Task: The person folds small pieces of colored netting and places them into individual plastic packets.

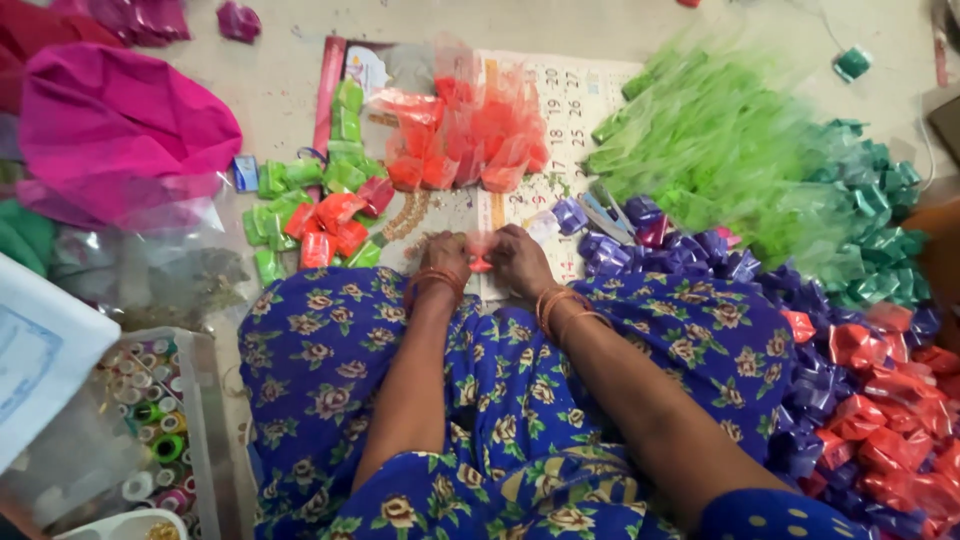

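Both hands meet over a small red ribbon piece (481,262). The left hand (447,255) and right hand (517,258) each close their grip on it, fingers pinched tight from opposite sides; the piece shows only as a sliver between them. Directly beyond the grip lies a printed calendar sheet (580,100) on the floor (290,80), carrying a heap of orange net pouches (470,130). Left of the grip sit green and red ribbon bows (320,200). Right of the grip lie scissors (603,213) among purple bows (700,250), with green net (720,140) farther out. Nearer than the grip, the blue flowered dress (500,400) covers the lap. A box of thread spools (150,420) stands far left.
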